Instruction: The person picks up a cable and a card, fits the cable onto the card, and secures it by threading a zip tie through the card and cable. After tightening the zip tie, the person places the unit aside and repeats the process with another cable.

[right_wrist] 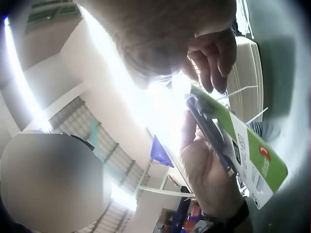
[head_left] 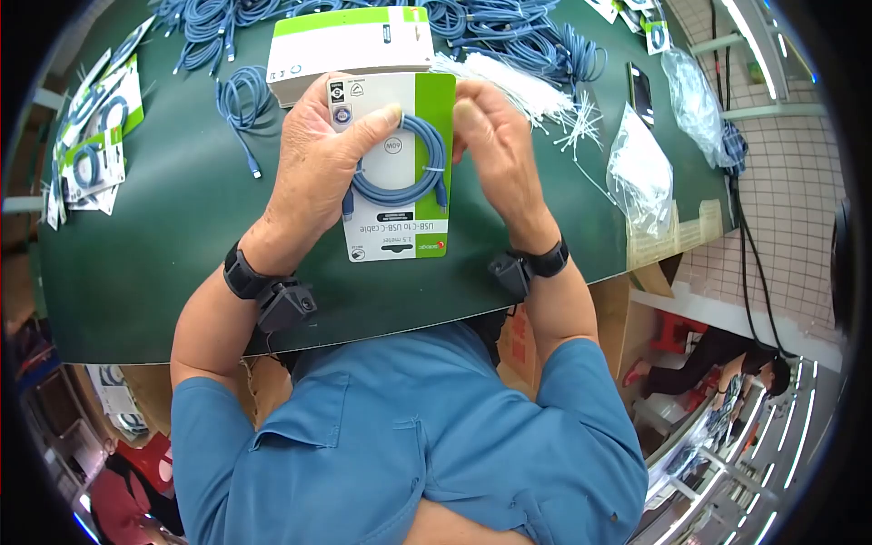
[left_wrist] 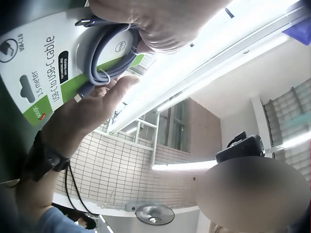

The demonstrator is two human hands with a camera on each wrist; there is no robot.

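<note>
My left hand (head_left: 313, 159) grips a white and green retail card (head_left: 371, 238), its thumb lying over the front. A blue USB-C cable (head_left: 413, 193) lies coiled on the card, bound by white ties. The card's printing stands upside down in the head view. At the card's other long edge is my right hand (head_left: 504, 154), fingers bent and thumb apart from the cable coil. In the right wrist view, thin white tie ends (right_wrist: 257, 115) stick out behind the card. I cannot tell whether the right fingers pinch anything there.
A stack of cards (head_left: 350, 45) stands just beyond the hands. Blue cable bundles (head_left: 509, 36) and loose white ties (head_left: 513, 86) lie at the back. Packed cards (head_left: 95, 150) are piled at left; a plastic bag (head_left: 640, 173) and a phone (head_left: 640, 91) lie at right.
</note>
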